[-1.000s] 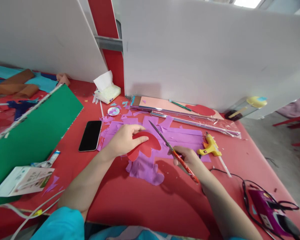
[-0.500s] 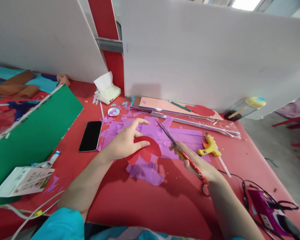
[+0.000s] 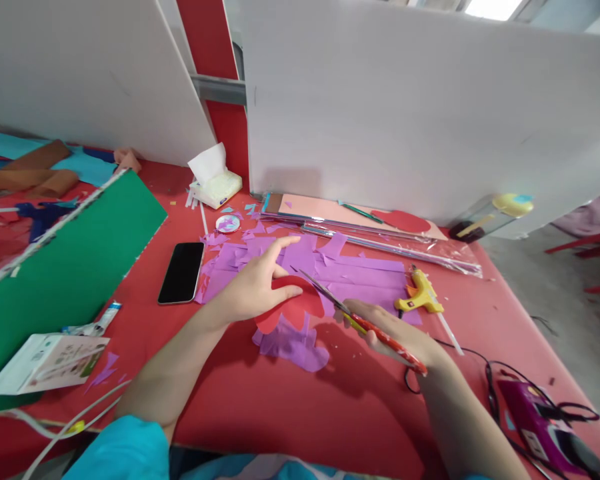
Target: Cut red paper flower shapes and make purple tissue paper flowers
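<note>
The head view showed two bare hands above a red counter (image 3: 260, 413). The left hand (image 3: 253, 283) had its thumb pressed flat on a red piece (image 3: 310, 300) with a scalloped lower edge, its forefinger lifted away; the fingers beneath were mostly hidden, but this grip seemed closed upon the piece. The right hand (image 3: 383, 327) was wrapped around red-handled scissors (image 3: 365, 325), whose blades looked slightly parted and reached over the upper right edge of the piece. Whether they had bitten into it, I could not tell. I judged that the step in hand was trimming of this piece, and that the next move called for a steady hold and for the left fingertips kept clear of the blades. The red piece was between the hands, over purple paper (image 3: 365, 280) and its scraps. Around it the counter carried a black phone (image 3: 181, 273), a yellow glue gun (image 3: 423, 291) and a tissue pack (image 3: 220, 190). Behind stood a pale panel (image 3: 405, 107), and to the right was grey floor (image 3: 555, 280).
</note>
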